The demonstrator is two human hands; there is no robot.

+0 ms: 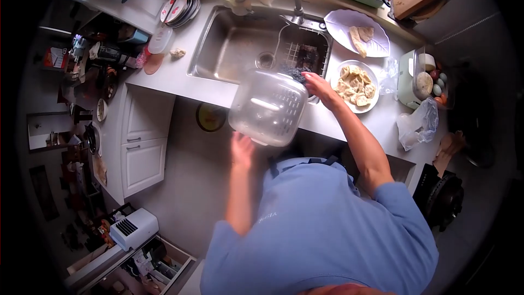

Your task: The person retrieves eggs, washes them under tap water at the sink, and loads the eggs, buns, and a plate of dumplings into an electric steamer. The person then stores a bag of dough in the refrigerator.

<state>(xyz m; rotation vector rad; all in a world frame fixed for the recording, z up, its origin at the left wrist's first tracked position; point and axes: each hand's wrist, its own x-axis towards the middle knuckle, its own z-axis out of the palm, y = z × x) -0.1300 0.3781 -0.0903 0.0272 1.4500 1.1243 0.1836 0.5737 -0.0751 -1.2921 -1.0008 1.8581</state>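
A translucent plastic container [265, 110] with rows of slots in one side is held tilted in front of the sink's near edge. My left hand [242, 150], a little blurred, grips its lower edge. Beside the container's upper right corner, my right hand [321, 88] is closed on a dark scouring pad [296, 74], which touches the rim. The fingers of that hand are partly hidden. Behind the container lies the steel sink [224, 41], with a wire rack [289, 49] in its right part and a faucet [297, 0] above.
Right of the sink are a plate of dumplings [357, 86], a leaf-shaped dish [376, 33] with flat pieces of food, a plastic bag [417, 123] and a box of eggs [406, 79]. Stacked plates [188, 11] stand at the left. White cabinets [143, 142] flank the floor.
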